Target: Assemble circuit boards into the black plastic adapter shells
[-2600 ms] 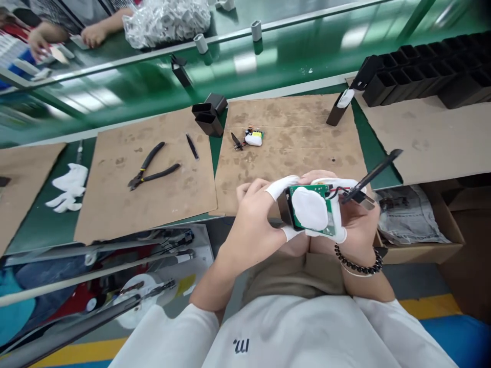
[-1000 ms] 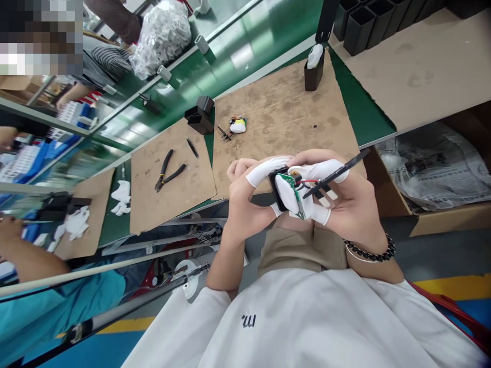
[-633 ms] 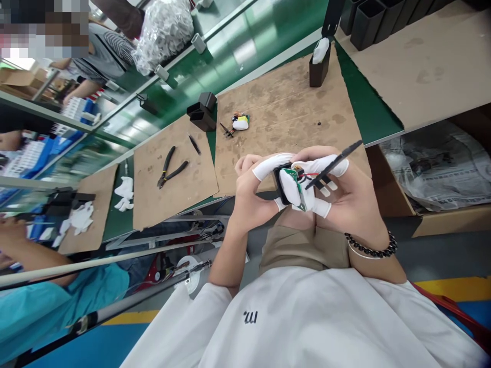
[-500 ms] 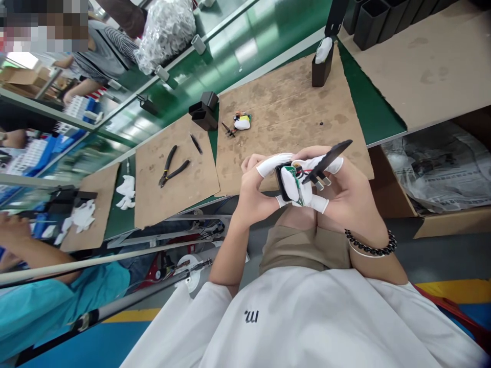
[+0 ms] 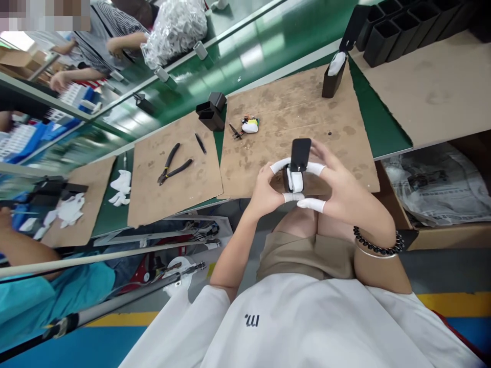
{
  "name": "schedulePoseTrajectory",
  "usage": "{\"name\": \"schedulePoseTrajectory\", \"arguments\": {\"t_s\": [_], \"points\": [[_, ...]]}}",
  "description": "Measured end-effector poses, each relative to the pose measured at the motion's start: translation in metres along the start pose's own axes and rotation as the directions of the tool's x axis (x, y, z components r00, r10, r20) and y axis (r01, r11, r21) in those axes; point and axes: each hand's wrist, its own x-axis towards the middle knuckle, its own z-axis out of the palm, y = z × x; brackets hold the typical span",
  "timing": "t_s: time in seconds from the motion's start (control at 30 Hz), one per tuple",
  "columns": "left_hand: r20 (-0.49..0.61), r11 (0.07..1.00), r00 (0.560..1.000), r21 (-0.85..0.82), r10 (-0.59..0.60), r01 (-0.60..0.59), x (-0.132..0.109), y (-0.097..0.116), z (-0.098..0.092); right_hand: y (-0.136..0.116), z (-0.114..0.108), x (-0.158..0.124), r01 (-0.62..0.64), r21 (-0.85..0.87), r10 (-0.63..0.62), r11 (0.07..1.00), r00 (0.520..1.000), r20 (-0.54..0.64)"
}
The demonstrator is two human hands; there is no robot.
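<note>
White finger cots cover several fingertips of both hands. My left hand (image 5: pixel 266 191) is closed around a small black plastic case (image 5: pixel 288 179), its thumb below and a finger above. A white-wrapped insert (image 5: pixel 296 181) shows in the case's mouth. A black end cap (image 5: pixel 301 152) stands upright over it; whether wires join them is hidden. My right hand (image 5: pixel 332 181) curves round the right side, a fingertip at the cap's base and the thumb beneath the case. Beyond them, a circuit assembly (image 5: pixel 250 125) with white padding and a black pronged part lies on the cardboard mat (image 5: pixel 276 107).
Cutting pliers (image 5: pixel 172 163) and a black pen-like tool (image 5: pixel 200 143) lie on the left mat. Black cases (image 5: pixel 210 120) stand behind. A filled case (image 5: pixel 333 82) with its cap raised stands back right, near several empty cases (image 5: pixel 383 43). Co-workers sit at left.
The padded board has gone down into the case. The end cap has swung from a slant at the right to upright above it. My right hand has shifted slightly with it.
</note>
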Motion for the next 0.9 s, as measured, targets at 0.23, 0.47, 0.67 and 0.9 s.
{"name": "schedulePoseTrajectory", "arguments": {"t_s": [0.23, 0.47, 0.67, 0.9], "points": [[0.175, 0.922, 0.984, -0.375, -0.030, 0.094, -0.001, -0.005, -0.009, -0.017, -0.026, 0.028, -0.012, 0.152, 0.023, 0.988, 0.997, -0.073], [0.508, 0.752, 0.859, -0.590, 0.063, 0.293, 0.014, -0.001, -0.034, -0.012, -0.047, 0.069, 0.251, -0.154, -0.193, 0.956, 0.930, 0.313], [0.115, 0.898, 0.986, -0.410, -0.123, 0.160, 0.008, 0.007, -0.023, -0.020, -0.032, 0.070, -0.129, 0.009, 0.127, 0.992, 0.985, 0.118], [-0.434, 0.987, 0.895, 0.068, -0.105, 0.148, 0.020, 0.018, 0.025, -0.035, 0.011, 0.057, -0.128, -0.529, 0.038, 0.839, 0.983, -0.178]]}}
